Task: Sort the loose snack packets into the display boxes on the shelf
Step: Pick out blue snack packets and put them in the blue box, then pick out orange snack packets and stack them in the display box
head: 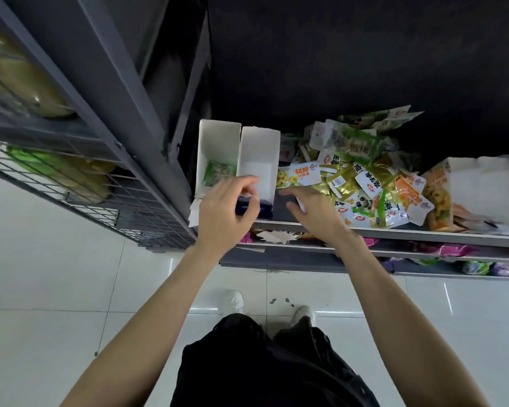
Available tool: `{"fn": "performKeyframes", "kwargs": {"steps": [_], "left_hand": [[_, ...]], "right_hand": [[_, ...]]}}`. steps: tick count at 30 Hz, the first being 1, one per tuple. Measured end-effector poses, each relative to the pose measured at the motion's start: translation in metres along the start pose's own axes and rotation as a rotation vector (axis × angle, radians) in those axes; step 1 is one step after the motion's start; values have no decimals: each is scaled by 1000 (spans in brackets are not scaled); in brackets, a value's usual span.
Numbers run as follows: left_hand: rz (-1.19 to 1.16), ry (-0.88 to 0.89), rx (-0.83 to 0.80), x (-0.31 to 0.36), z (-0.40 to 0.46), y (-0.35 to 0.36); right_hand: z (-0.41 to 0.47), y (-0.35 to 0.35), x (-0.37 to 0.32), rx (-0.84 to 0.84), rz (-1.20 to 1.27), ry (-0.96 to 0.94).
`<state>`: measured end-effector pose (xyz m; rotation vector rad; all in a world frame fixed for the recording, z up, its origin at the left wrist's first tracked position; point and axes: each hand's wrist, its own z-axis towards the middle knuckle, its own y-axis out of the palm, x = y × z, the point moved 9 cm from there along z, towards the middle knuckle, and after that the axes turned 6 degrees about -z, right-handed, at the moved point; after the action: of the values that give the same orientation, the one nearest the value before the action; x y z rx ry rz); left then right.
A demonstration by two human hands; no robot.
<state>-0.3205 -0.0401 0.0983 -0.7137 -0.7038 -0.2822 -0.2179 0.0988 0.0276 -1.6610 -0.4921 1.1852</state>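
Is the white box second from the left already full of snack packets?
No, the second white box shows a bare white inside, while the leftmost box holds a green packet.

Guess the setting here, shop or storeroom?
Most likely a small shop aisle. A metal shelf holds a heap of loose snack packets beside open display boxes, more packaged goods sit on the lower tiers, and a wire rack stands on the tiled floor.
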Motion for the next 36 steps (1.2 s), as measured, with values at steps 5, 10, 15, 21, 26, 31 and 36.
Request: {"fn": "performKeyframes", "kwargs": {"steps": [5,10,15,21,26,31,36], "left_hand": [[-148,78,-136,60,10,82],[-9,-367,-398,12,4,208],[157,-524,-450,-23,2,276],[267,-598,-360,-34,24,311],[167,-826,-313,-50,19,319],[98,-783,-166,-7,12,271],[147,-191,53,100,9,215]], "right_hand": [[-44,-33,91,200,0,168],[-63,-38,185,167,-74,304],[-43,-28,240,-66,-246,337],[-36,-1,262,-313,-356,222],[-46,-3,266,-305,-385,145],[-49,-38,257,-154,-37,188],[-76,-76,240,52,846,597]]}}
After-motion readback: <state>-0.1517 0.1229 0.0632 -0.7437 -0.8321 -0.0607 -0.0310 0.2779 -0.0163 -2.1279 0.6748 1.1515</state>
